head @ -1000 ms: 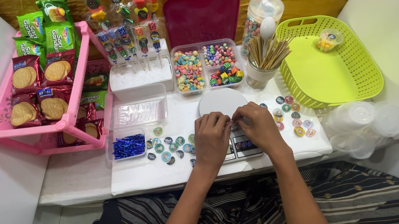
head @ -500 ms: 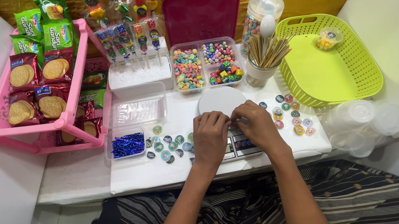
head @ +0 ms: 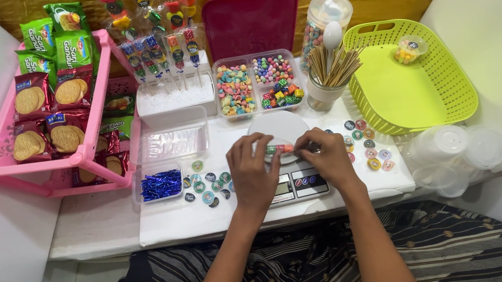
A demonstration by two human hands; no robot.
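Both my hands meet over a small white kitchen scale [head: 292, 183] at the table's front. My left hand [head: 253, 171] and my right hand [head: 327, 154] each pinch an end of a thin clear tube of coloured candies [head: 278, 149], held level just above the scale's round plate [head: 277, 125]. Round stickers [head: 209, 187] lie scattered left of the scale, and more stickers [head: 366, 145] lie to its right. Behind the scale stands a clear divided tray of coloured candies [head: 257, 83].
A pink rack of biscuit packets [head: 46, 114] fills the left. A small box of blue twist ties [head: 161, 184] and an empty clear box [head: 174, 140] sit near it. A cup of wooden sticks [head: 327, 79], a lime basket [head: 408, 79] and clear lidded cups [head: 453, 149] stand right.
My hands have lifted slightly from the scale and drawn a little apart, so the candy tube now shows between my fingertips.
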